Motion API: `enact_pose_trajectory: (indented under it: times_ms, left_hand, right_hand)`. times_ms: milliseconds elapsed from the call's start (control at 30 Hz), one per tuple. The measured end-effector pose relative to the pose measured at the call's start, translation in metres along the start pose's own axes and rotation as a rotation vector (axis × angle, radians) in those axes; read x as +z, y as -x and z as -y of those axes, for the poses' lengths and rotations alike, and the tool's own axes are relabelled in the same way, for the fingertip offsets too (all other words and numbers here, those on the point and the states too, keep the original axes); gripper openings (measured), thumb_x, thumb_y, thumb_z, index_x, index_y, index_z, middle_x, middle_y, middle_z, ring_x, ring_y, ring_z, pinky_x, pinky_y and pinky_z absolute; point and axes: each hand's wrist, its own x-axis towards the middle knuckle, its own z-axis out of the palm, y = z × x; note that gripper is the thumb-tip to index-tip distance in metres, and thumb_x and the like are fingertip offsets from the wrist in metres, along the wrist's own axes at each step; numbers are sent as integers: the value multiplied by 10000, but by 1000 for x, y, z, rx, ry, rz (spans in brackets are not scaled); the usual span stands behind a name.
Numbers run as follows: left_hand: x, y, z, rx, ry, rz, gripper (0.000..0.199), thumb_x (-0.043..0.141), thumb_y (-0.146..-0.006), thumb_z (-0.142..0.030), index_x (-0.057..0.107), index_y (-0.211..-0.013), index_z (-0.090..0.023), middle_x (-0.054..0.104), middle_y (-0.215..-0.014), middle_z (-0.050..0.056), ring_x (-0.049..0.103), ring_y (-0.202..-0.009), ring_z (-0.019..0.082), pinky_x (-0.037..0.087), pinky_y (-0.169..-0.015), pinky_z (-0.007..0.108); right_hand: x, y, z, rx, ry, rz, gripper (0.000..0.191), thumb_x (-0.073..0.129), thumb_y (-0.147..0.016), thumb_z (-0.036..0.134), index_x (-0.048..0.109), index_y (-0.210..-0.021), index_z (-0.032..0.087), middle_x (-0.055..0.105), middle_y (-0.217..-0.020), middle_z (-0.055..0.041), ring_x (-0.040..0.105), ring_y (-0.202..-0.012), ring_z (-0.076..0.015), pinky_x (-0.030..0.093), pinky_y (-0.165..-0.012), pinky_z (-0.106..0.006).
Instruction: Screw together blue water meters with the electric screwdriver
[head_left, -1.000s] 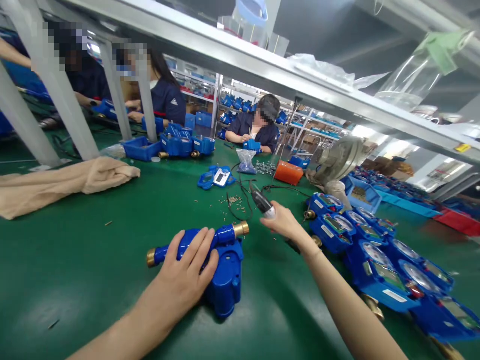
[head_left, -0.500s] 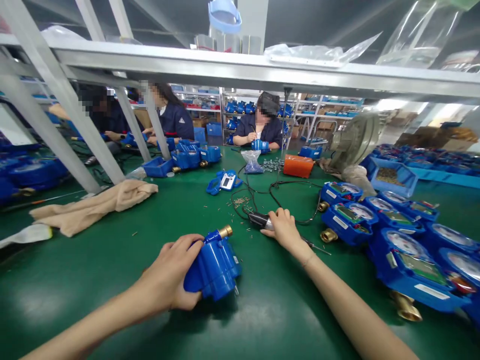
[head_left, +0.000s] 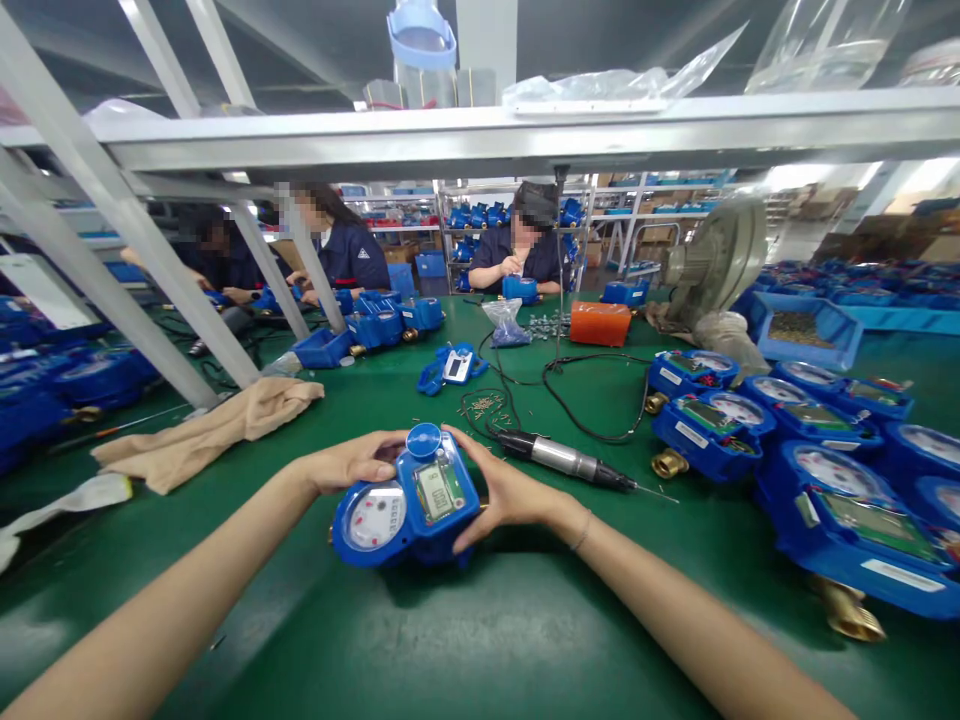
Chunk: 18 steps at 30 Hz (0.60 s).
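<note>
Two hands, the left hand and the right hand, held a blue water meter on both sides with spread fingers on the green bench; it looked heavy and stiff, so its thick body seemed best to grab.

The water meter was a glossy cobalt blue, its round white dial carrying red markings and its small display showing a pale green. The workbench mat was deep green, the crumpled cloth beige, the box orange, the cable black, and the pipe fitting brassy yellow
</note>
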Motion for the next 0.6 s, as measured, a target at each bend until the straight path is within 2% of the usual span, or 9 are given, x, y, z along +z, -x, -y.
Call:
enact_pose_trajectory:
  times_ms: [67, 167, 233, 300, 400, 500, 600]
  left_hand:
    - [-6, 6, -9, -6, -62, -60, 852, 671, -742, -634, 389, -1430, -218, 503, -1448, 111, 475, -1312, 332, 372, -1105, 431]
    - [-4, 20, -33, -12, -240, -176, 743, 585, -877, -520, 249, -1496, -285, 366, -1543, 114, 415, -1371, 296, 384, -1098, 452]
    - [5, 21, -50, -5, -421, -229, 783, 583, -886, -502, 167, -1521, -307, 292, -1574, 117, 372, -1398, 294, 370, -1110, 471]
    - [16, 10, -65, -8, -632, -228, 885, 654, -825, -518, 161, -1526, -301, 240, -1588, 117, 317, -1422, 311, 309, -1149, 482]
    - [29, -16, -78, -41, -836, -158, 919, 716, -731, -549, 286, -1487, -251, 321, -1523, 132, 404, -1354, 332, 342, -1127, 449]
    - [33, -35, -85, -126, -993, -117, 859, 717, -683, -569, 411, -1406, -221, 466, -1355, 133, 575, -1135, 339, 485, -954, 445]
    - [35, -39, -90, -177, -1146, -130, 833, 719, -634, -580, 471, -1341, -217, 508, -1229, 123, 622, -982, 342, 527, -792, 443]
  right_hand:
    - [12, -8, -10, 46, -110, -91, 1266, 924, -508, 396, 175, -1515, 232, 304, -1557, -145, 321, -1429, -291, 214, -1201, -426]
    - [22, -18, -23, 118, -251, -181, 1178, 918, -521, 393, 239, -1466, 214, 350, -1518, -149, 402, -1373, -289, 302, -1164, -422]
    - [26, -21, -27, 132, -335, -209, 1130, 904, -549, 404, 247, -1448, 209, 347, -1510, -152, 433, -1348, -283, 355, -1134, -420]
    - [28, -22, -29, 119, -366, -219, 1113, 899, -553, 408, 255, -1437, 206, 354, -1498, -152, 424, -1352, -281, 360, -1130, -419]
    - [31, -21, -28, 110, -310, -259, 1145, 914, -505, 421, 275, -1428, 198, 369, -1476, -152, 364, -1384, -299, 294, -1163, -442]
    - [34, -20, -27, 115, -257, -294, 1162, 914, -489, 447, 277, -1426, 188, 387, -1439, -148, 372, -1361, -310, 288, -1156, -467]
    - [34, -19, -25, 113, -194, -316, 1197, 914, -464, 482, 274, -1433, 193, 397, -1386, -130, 402, -1311, -303, 317, -1136, -468]
